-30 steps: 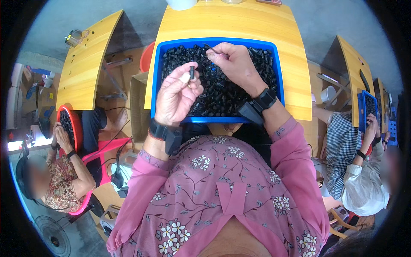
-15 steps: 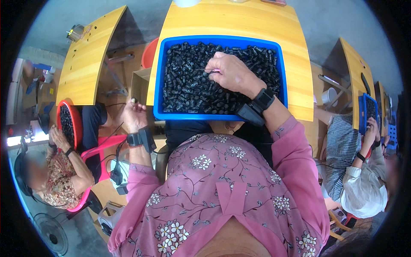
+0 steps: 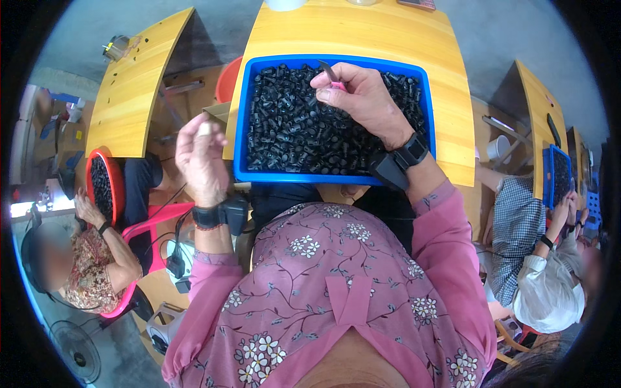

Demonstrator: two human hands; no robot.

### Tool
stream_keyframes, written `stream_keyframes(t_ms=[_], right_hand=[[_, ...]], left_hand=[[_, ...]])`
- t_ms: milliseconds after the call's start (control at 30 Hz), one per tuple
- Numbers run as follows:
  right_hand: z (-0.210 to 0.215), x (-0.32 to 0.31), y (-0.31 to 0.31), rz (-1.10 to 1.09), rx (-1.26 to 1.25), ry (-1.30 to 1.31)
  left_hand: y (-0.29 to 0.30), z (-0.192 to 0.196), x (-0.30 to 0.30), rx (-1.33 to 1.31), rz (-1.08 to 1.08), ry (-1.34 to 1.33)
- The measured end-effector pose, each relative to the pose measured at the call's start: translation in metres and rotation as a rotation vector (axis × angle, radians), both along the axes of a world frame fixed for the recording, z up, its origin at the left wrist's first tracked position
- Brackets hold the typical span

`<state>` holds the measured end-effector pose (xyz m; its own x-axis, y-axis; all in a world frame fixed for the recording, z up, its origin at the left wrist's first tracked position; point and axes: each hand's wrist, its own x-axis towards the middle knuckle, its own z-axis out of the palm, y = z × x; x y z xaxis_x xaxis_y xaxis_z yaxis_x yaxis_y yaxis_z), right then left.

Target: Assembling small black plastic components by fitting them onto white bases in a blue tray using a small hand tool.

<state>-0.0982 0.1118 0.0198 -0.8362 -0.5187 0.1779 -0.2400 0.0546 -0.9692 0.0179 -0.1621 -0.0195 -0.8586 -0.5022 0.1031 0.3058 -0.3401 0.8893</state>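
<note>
My right hand point(image 3: 365, 97) is over the far middle of a blue tray point(image 3: 242, 123), closed on a small pink-handled knife point(image 3: 335, 81). Its thin, dark, curved blade points up and away from me. Many small black plastic-looking parts point(image 3: 291, 129) fill the tray in a loose heap. Just left of the tray, my left hand point(image 3: 202, 161) is raised with fingers curled and the thumb against them. A pale tip point(image 3: 205, 129) shows on its thumb. Whatever may be between those fingers is hidden. Both my wrists wear black strapped devices.
The tray rests on a yellow wooden table point(image 3: 362, 32). Behind my left hand stand a cardboard box point(image 3: 217, 115) and a red basin point(image 3: 228, 81). At left, a person handles black parts in a red bowl point(image 3: 118, 194); at right, another works by a smaller blue tray point(image 3: 551, 178).
My left hand has risen and moved toward the tray's far side; the dark bit at its fingertips no longer shows. My right hand has shifted slightly right, its blade turned upward.
</note>
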Motion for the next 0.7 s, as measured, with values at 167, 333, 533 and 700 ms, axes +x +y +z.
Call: stream_keyframes(t_ms=[167, 333, 533, 700], right_hand=[[0.000, 0.004, -0.006, -0.019, -0.090, 0.014], [0.002, 0.007, -0.008, -0.031, -0.031, 0.173], [0.001, 0.003, -0.005, -0.106, -0.081, 0.015], [0.006, 0.009, -0.007, -0.053, 0.003, 0.146]], left_hand=[[0.066, 0.029, -0.018, -0.068, -0.432, -0.119], [0.092, 0.022, -0.031, -0.017, -0.534, -0.147], [0.096, 0.019, -0.036, -0.053, -0.433, -0.093], [0.098, 0.018, -0.036, -0.091, -0.397, -0.036]])
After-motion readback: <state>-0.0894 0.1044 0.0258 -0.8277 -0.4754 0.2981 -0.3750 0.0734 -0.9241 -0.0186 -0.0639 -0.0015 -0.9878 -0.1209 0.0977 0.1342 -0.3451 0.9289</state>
